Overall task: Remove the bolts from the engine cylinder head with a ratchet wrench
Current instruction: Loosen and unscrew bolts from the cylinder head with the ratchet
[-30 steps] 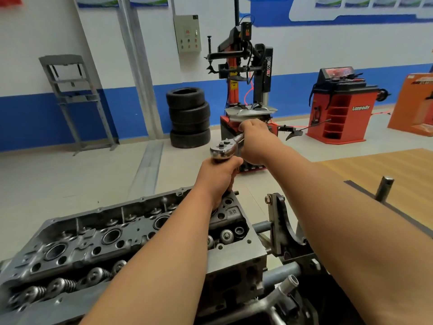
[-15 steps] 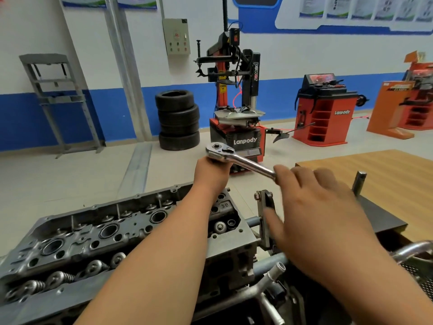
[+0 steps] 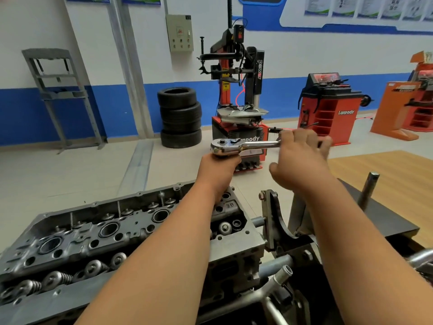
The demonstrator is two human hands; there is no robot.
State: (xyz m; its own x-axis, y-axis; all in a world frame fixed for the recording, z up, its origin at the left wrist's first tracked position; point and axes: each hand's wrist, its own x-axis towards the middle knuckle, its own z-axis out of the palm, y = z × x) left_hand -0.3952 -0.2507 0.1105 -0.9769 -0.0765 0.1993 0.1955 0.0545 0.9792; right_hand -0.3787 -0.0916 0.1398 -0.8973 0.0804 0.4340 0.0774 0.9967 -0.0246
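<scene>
A grey engine cylinder head (image 3: 117, 233) lies on a stand at the lower left, its valve springs and plug holes showing. Above its right end stands a chrome ratchet wrench (image 3: 243, 145), head at the left, handle pointing right. My left hand (image 3: 218, 170) is curled under the wrench head, around the extension below it, which is hidden. My right hand (image 3: 300, 160) holds the handle's far end with fingers wrapped over it and the thumb spread. The bolt under the tool is hidden by my left hand and forearm.
The engine stand's steel bracket (image 3: 273, 214) and an upright metal peg (image 3: 369, 186) sit right of the head. A wooden platform (image 3: 386, 167) lies behind them. On the floor beyond stand a tyre changer (image 3: 239, 95), stacked tyres (image 3: 179, 117) and a red wheel balancer (image 3: 328, 109).
My right hand swung the handle from far, toward me to the right, then back out so it now points right. My left hand stayed under the wrench head.
</scene>
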